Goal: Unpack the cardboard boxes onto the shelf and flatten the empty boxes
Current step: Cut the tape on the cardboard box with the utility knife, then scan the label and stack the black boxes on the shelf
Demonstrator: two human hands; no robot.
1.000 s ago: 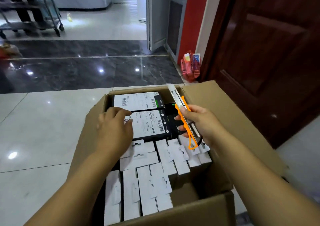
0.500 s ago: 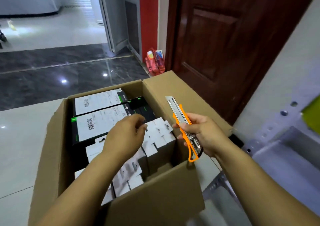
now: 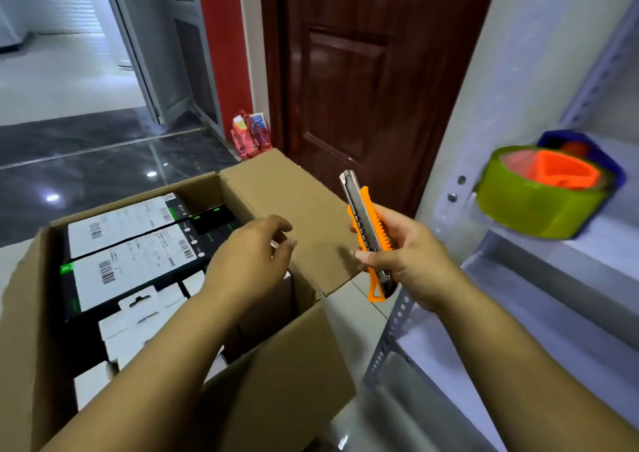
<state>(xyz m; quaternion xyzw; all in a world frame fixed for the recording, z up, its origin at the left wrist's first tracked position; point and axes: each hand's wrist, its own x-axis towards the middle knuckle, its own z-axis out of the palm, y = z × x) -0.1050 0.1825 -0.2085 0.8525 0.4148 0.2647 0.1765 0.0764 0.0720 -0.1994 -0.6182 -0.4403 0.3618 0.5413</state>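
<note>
My right hand (image 3: 411, 261) grips an orange utility knife (image 3: 370, 233), fingers curled round the handle and thumb lying along its side, with the metal end pointing up and away from me. I hold it in the air past the right edge of the cardboard box (image 3: 276, 375), between the box and the grey metal shelf (image 3: 553, 292) on my right.

My left hand (image 3: 249, 261) hangs over the open box near its right wall, fingers loosely bent and a little apart, holding nothing. I cannot tell whether the fingertips touch anything beneath them.

The box stands on the tiled floor (image 3: 349, 306) with its top open; the right flap (image 3: 290, 209) is folded outward and the near flap hangs down toward me. Inside, along the far wall, two flat black packages with white barcode labels (image 3: 131, 265) lie side by side, face up. Nearer to me the box is packed with small white cartons with hang tabs (image 3: 138, 316), standing close together; my left forearm hides some of them.

On the shelf's upper board, at its left edge, lies a roll of greenish-yellow tape (image 3: 539, 199) with an orange core, and a blue thing sits just behind it. The lower board that I can see is bare grey metal.

Behind the box stands a dark red wooden door (image 3: 363, 71), and a small red bag (image 3: 249, 136) sits on the floor by its frame.
</note>
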